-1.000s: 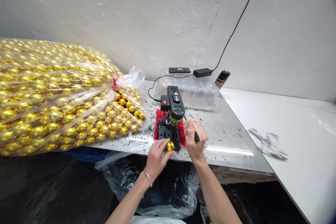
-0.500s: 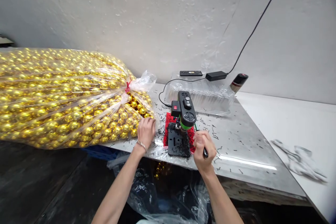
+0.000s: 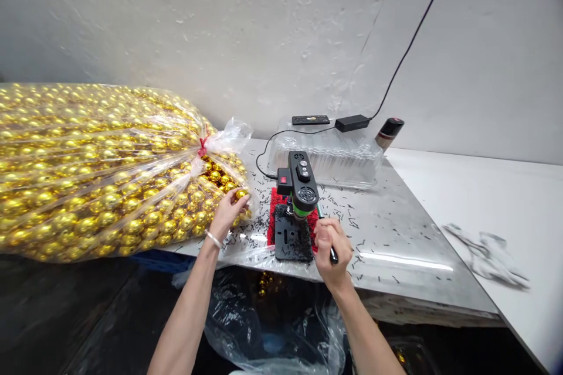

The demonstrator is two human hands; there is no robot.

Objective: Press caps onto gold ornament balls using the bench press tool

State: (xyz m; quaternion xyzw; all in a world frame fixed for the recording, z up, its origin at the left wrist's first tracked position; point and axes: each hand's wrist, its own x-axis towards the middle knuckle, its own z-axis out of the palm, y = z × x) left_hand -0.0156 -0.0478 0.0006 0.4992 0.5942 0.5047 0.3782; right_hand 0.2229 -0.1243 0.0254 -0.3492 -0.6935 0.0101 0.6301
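My left hand (image 3: 227, 212) pinches a shiny gold ball (image 3: 241, 193) between thumb and fingers, in front of the tied clear bag (image 3: 109, 170) full of similar gold balls. My right hand (image 3: 333, 251) is closed around the black-ended lever (image 3: 333, 256) of a small bench drill press (image 3: 303, 184). Its black head has a green band and a red switch. Black shavings cover the press's slotted black base (image 3: 288, 234), which stands on a red mat (image 3: 271, 228). The tool tip under the head is hidden from above.
Behind the press lies a clear plastic tray (image 3: 325, 158) with a black power adapter (image 3: 352, 123) and a black flat box (image 3: 310, 120) on it. A spray can (image 3: 389, 132) leans nearby. White gloves (image 3: 488, 255) lie right. Below the edge hangs a clear plastic bag (image 3: 237, 328) with gold balls.
My left hand has moved up from the table beside the bag and now shows a gold ball in its fingers. The right hand keeps its grip on the lever. The view has shifted slightly.
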